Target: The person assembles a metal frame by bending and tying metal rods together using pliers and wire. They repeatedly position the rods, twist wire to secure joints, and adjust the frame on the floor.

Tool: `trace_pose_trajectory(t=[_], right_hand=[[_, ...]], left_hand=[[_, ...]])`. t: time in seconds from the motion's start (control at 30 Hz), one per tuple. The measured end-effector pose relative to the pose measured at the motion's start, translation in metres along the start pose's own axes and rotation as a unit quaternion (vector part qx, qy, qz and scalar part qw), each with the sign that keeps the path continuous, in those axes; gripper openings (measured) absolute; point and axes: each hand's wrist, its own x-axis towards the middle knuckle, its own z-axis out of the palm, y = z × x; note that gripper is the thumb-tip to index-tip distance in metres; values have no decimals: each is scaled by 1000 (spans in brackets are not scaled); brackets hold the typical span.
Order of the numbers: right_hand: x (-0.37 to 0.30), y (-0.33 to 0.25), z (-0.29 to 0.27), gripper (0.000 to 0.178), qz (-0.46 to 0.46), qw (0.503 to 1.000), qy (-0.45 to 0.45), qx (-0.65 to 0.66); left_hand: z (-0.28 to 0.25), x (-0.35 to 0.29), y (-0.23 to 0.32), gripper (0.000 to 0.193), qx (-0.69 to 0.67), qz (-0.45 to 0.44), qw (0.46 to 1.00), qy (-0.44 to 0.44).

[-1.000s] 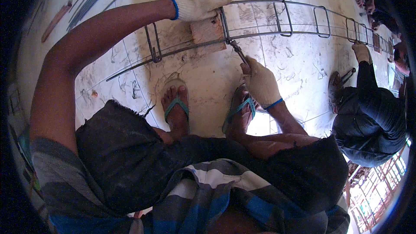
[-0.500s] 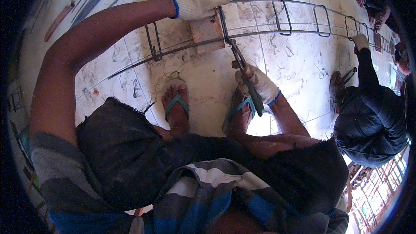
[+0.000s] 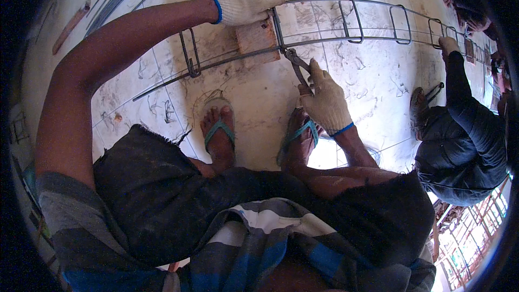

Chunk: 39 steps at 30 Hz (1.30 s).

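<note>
At the far left, a brown bar point(image 3: 71, 28) lies on the floor point(image 3: 378, 103), and beside it are several long thin rods point(image 3: 111, 5), which go up to the upper edge. Next comes the metal frame point(image 3: 324, 39), made of long bars with rectangular rings; it begins with a free bar end in the left part and runs across to the right, where it becomes small. One ring point(image 3: 195, 48) stands on the lower bar, near this end. Below the frame, a reddish-brown block point(image 3: 257, 40) is placed on the floor.

The left hand point(image 3: 243, 10), in a white glove with a blue cuff, is above the block, with its fingers stretched to the right at the upper corner of another ring point(image 3: 278, 30). I cannot tell if the fingers close around the metal. Below are two feet in teal sandals point(image 3: 220, 126).

The right hand point(image 3: 328, 96), gloved in the same way, is gripping the pliers point(image 3: 296, 64), whose head is at the joint of that ring and the lower bar. More rings follow along the frame. At the right, a co-worker point(image 3: 459, 146) in dark clothes reaches one gloved hand point(image 3: 448, 45) to the frame.
</note>
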Motion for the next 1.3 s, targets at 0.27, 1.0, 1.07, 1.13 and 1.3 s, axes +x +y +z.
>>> trace_pose_trajectory(t=[0.27, 1.0, 1.07, 1.13, 1.3], right_hand=[[-2, 28, 11, 46, -30, 975, -113, 187], [14, 37, 7, 55, 141, 725, -310, 599], [18, 35, 4, 50, 164, 778, -294, 531], [18, 47, 4, 49, 120, 816, -301, 479], [10, 59, 45, 68, 167, 234, -455, 842]], left_hand=[[3, -2, -2, 62, 30, 7, 999, 9], [12, -4, -7, 62, 31, 33, 997, 54], [7, -7, -6, 63, 36, 14, 999, 24], [8, -1, -4, 63, 22, 28, 998, 44], [6, 0, 1, 66, 27, 9, 1000, 11]])
